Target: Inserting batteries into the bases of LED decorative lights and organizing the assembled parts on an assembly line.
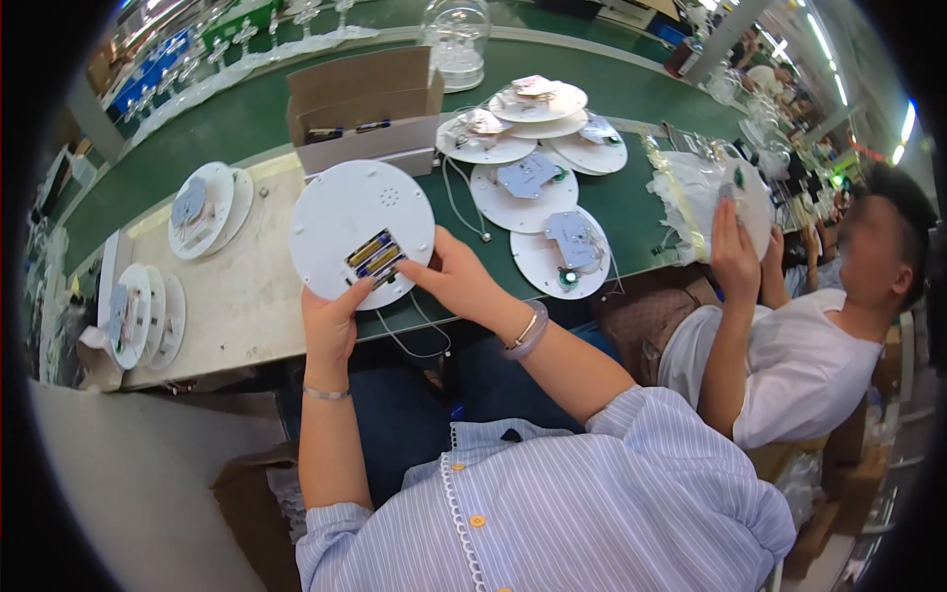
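Note:
A round white plastic disc (pixel 330 209) is held up between my two hands at the table's front edge. Its upper face has a battery compartment with batteries (pixel 373 255) in it, and a patch of small holes. My left hand (pixel 330 331) grips the lower rim, thumb beside the compartment. With its fingers behind the right rim, my right hand (pixel 462 279) lays its thumb at the compartment's lower right corner. A thin white cable (pixel 419 352) hangs below the disc.
Behind the disc stands an open cardboard box (pixel 365 94) with batteries inside. More discs with circuit boards lie stacked right (pixel 525 190) and left (pixel 200 210). A clear dome (pixel 456 44) stands farther back. At right, a co-worker (pixel 809 365) holds another disc (pixel 755 207).

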